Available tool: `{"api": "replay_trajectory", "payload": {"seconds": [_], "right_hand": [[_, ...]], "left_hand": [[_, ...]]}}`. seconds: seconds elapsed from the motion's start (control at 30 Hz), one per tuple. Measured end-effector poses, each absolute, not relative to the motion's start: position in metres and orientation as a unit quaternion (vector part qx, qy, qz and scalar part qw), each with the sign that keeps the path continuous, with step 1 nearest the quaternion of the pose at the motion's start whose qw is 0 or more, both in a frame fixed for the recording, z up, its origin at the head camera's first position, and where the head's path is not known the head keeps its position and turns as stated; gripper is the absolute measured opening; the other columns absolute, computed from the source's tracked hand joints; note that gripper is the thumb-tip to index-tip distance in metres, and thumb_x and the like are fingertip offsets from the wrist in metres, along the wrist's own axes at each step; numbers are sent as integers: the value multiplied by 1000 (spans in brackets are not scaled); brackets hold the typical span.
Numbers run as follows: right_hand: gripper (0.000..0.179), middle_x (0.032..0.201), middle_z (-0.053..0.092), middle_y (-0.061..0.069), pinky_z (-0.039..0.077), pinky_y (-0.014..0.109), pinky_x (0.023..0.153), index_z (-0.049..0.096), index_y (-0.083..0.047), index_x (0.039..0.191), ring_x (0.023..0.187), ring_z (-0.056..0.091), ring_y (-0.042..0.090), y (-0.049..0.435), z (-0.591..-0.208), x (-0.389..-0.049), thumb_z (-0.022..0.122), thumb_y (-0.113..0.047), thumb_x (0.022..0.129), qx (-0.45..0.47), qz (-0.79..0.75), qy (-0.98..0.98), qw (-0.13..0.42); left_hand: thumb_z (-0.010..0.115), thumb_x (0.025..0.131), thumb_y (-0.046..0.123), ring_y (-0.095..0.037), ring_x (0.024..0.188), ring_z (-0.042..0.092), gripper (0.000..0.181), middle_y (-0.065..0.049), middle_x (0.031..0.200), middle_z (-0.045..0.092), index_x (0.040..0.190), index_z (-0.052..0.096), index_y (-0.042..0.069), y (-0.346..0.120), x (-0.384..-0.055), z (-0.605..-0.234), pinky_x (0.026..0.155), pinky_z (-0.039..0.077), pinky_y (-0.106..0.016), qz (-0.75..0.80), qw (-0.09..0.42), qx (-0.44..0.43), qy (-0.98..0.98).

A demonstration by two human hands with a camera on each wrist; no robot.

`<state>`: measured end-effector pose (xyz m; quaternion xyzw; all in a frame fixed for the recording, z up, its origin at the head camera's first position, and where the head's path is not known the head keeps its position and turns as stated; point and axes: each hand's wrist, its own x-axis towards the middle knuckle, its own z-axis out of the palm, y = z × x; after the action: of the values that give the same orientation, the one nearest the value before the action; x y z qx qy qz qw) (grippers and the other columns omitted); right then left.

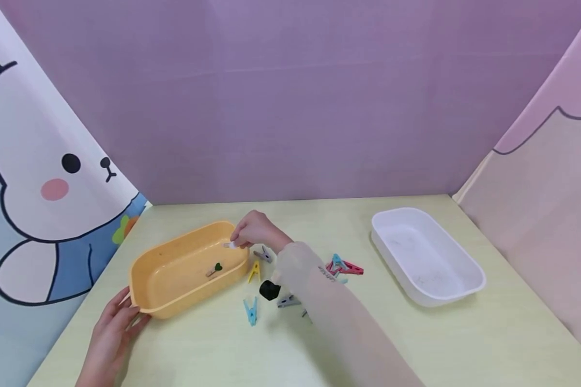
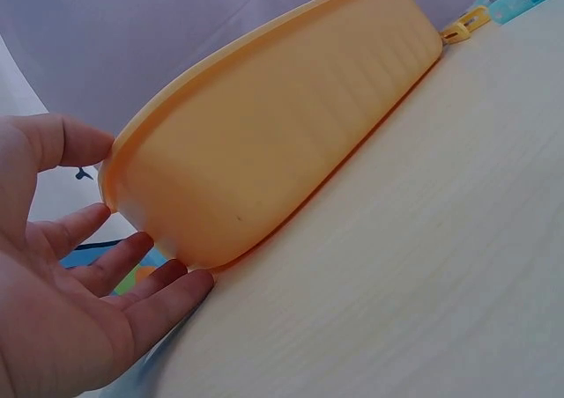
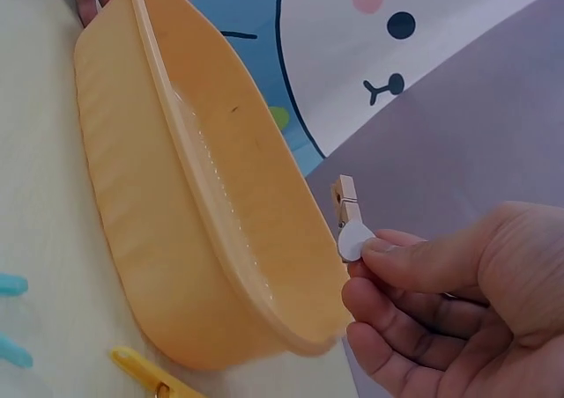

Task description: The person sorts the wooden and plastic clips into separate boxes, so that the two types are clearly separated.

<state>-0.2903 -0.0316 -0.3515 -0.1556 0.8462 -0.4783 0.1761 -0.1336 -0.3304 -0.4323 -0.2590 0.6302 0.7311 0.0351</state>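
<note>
My right hand (image 3: 458, 297) is pinching a clothespin (image 3: 350, 206) near the orange tub (image 1: 189, 302); my unclenched left hand (image 1: 112, 328) is touching the tub's end.

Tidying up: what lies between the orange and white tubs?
In the head view: yellow, blue, grey and red pegs, plus the right sleeve and a black object.

A pale table (image 1: 213, 355) bears orange basin (image 1: 169, 274), white basin (image 1: 428, 258), scattered clips (image 1: 251, 313).
</note>
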Motion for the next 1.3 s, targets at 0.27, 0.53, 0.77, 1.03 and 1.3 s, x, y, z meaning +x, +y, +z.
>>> {"api": "replay_trajectory", "payload": {"seconds": [0.27, 0.53, 0.77, 1.03, 1.3], "right_hand": [[5, 72, 70, 8, 61, 44, 78, 77, 0, 83, 85, 72, 35, -50, -350, -281, 73, 3, 86, -123, -524, 822, 187], [5, 71, 70, 8, 61, 43, 76, 76, 1, 81, 79, 73, 31, -65, -360, -276, 75, 5, 84, -91, -538, 816, 188], [7, 68, 70, 8, 61, 29, 60, 76, 0, 79, 73, 73, 27, -74, -372, -273, 74, 3, 86, -106, -486, 849, 175], [11, 71, 72, 8, 58, 25, 55, 78, 3, 86, 69, 73, 25, -81, -380, -269, 67, 6, 87, -137, -447, 873, 139], [13, 79, 74, 6, 56, 22, 53, 78, 4, 91, 71, 73, 22, -81, -382, -269, 65, 2, 91, -143, -439, 877, 134]], "left_hand": [[43, 105, 15, -8, 129, 44, 67, 0, 165, 12, 161, 8, 30, -330, -135, -434, 93, 53, -22, 723, 30, -257, 640], [43, 105, 16, 2, 113, 51, 66, -2, 165, 12, 160, 10, 31, -330, -135, -435, 90, 54, -21, 723, 28, -262, 638], [43, 105, 15, -3, 122, 47, 66, 0, 164, 13, 160, 9, 31, -330, -135, -434, 91, 53, -21, 724, 29, -260, 638], [44, 106, 17, 7, 103, 53, 67, 0, 162, 16, 161, 9, 30, -330, -133, -433, 89, 54, -20, 730, 30, -252, 634], [43, 106, 18, 6, 105, 52, 65, 0, 164, 13, 160, 9, 32, -329, -133, -431, 90, 53, -19, 725, 34, -265, 635]]}}
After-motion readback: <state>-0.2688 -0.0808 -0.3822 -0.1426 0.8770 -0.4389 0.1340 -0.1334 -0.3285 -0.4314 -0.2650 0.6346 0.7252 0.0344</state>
